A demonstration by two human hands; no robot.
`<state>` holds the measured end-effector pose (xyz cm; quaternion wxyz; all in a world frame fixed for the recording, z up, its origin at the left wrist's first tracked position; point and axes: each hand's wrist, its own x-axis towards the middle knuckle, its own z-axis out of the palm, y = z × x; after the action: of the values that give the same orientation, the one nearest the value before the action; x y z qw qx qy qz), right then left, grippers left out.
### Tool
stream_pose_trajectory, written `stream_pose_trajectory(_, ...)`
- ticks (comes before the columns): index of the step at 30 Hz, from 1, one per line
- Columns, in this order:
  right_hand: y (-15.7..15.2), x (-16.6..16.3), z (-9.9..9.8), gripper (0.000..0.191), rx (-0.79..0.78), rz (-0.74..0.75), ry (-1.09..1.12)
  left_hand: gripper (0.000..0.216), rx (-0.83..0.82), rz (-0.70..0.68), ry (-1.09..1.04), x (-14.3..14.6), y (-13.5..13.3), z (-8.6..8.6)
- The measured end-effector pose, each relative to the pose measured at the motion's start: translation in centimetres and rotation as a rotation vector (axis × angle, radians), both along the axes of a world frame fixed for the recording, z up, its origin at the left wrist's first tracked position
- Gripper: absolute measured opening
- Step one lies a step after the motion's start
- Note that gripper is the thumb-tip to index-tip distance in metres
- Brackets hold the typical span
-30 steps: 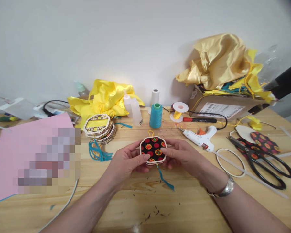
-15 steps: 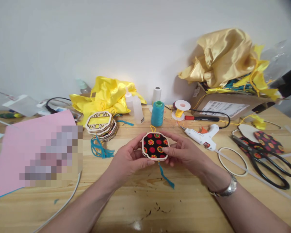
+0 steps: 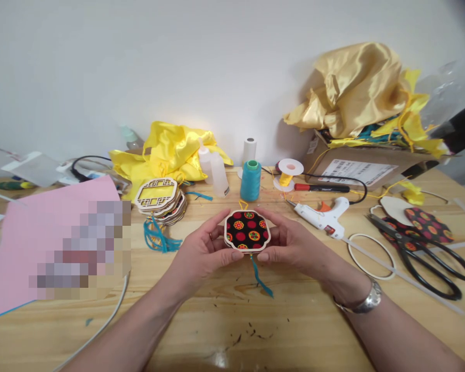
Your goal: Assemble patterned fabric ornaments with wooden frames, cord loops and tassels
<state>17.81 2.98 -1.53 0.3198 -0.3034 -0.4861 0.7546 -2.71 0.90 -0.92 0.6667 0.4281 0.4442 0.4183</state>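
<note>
Between my two hands is a wooden-framed ornament point(image 3: 246, 231) faced with black fabric in a red and yellow flower print. A yellow loop sticks out at its top and a teal tassel point(image 3: 260, 278) hangs from its bottom. My left hand point(image 3: 207, 243) grips the left edge, thumb at the front lower corner. On the right edge, my right hand point(image 3: 290, 243) closes with its thumb along the lower corner. Fingers behind the ornament are partly hidden. Left of my hands lies a stack of similar wooden frames point(image 3: 157, 195) with teal tassels point(image 3: 160, 237).
Behind stand a teal thread cone point(image 3: 250, 181), white bottles point(image 3: 219, 174) and a yellow thread spool point(image 3: 285, 175). On the right lie a hot glue gun point(image 3: 323, 216), a wooden ring point(image 3: 371, 257) and black scissors point(image 3: 414, 253). A cardboard box point(image 3: 356, 168) holds fabric. Pink sheet point(image 3: 58, 212) lies left.
My right thumb has moved off the fabric face down to the ornament's lower edge. The ornament has shifted slightly left in view. Both hands still hold it.
</note>
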Motion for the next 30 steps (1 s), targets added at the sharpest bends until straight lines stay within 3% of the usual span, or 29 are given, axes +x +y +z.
stream_pose_trajectory(8,-0.12,-0.22,0.1,0.083,-0.004,-0.048,-0.034,0.066,0.026,0.016,0.019,0.2,-0.06,0.32)
stream_pose_trajectory(19,-0.06,-0.25,0.3,0.069,0.028,-0.007,0.009,0.067,0.049,-0.022,0.004,0.15,-0.12,0.22)
stream_pose_trajectory(30,0.0,-0.15,-0.54,0.078,0.048,-0.021,-0.026,0.051,0.044,0.021,-0.083,0.17,-0.13,-0.23)
